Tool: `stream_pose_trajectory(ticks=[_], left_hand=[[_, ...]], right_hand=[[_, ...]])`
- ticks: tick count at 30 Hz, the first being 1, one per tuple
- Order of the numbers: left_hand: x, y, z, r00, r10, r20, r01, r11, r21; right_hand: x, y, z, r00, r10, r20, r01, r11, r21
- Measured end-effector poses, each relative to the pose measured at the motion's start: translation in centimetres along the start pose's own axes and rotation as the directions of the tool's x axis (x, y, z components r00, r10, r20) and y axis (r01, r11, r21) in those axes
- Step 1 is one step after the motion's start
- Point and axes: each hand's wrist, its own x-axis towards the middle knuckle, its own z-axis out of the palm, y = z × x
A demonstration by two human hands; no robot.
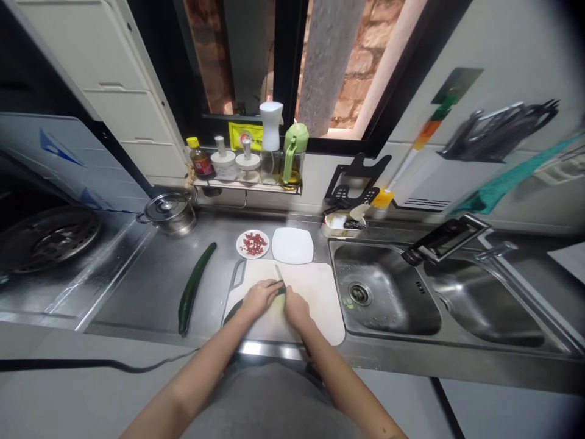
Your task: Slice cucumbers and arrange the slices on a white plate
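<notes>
On the white cutting board (315,292), my left hand (259,297) is closed over a dark green cucumber (233,311). One end of it shows to the left of my wrist, the other at my fingertips. My right hand (296,308) grips a knife (278,272), its blade pointing away from me beside the left fingertips. My right fingers hide the handle. Pale green cucumber flesh shows between the two hands. Left of the board, a second whole cucumber (194,289) lies on the steel counter.
Behind the board sit a small plate (242,246) of chopped reddish pieces and a white square plate (293,246). A lidded pot (170,214) stands back left, below a rack of seasoning bottles (247,182). To the right is a double sink (388,326) with a faucet (498,250).
</notes>
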Motion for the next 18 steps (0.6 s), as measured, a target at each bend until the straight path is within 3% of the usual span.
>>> stream_pose_trajectory(ticks=[4,12,18], left_hand=[[0.0,0.1,-0.1,1.0,-0.015,0.013,0.015,1.0,-0.011],[0.0,0.0,-0.1,1.0,-0.014,0.005,0.014,1.0,-0.027],[0.2,-0.2,-0.1,1.0,-0.009,0.011,0.01,0.999,-0.041]], right_hand=[[-1.1,0.7,0.7,1.0,-0.005,-0.011,0.005,1.0,0.004],[-3.6,1.4,1.1,0.996,0.052,0.074,-0.05,0.999,-0.018],[-2.7,1.3,1.6,0.999,0.026,0.034,-0.026,1.0,-0.007]])
